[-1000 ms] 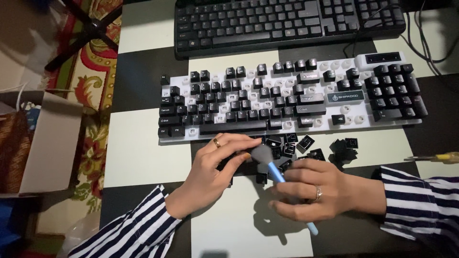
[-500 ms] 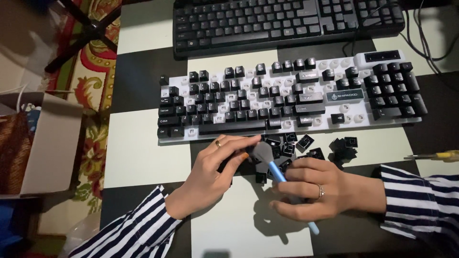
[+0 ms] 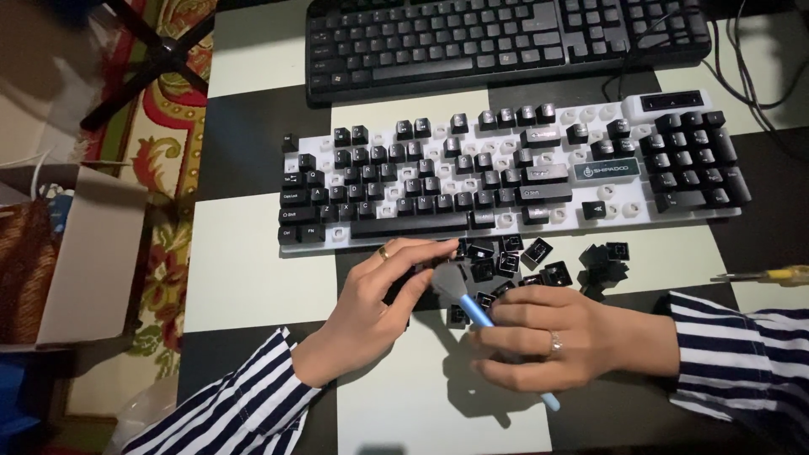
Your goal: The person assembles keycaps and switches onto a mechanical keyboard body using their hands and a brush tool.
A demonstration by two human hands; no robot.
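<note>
Blue-handled soft brush (image 3: 472,303) at work over loose black keycaps (image 3: 539,265).
Your right hand (image 3: 552,341) grips the brush handle, its bristle head meeting the fingertips (image 3: 421,282) of your left hand (image 3: 379,312), which pinches a small dark keycap. Both hands rest on the checkered table (image 3: 253,278), just below the white keyboard with black keys (image 3: 506,173); a yellow-handled tool (image 3: 775,275) lies far right.

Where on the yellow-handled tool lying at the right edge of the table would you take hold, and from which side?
Grip the yellow-handled tool by its yellow handle, coming from above with fingers across it. It lies flat and roughly horizontal on the table, its thin metal shaft pointing left toward the loose keycaps. The handle is the thicker part; it lies apart from the right hand, which holds the blue-handled brush.
</note>
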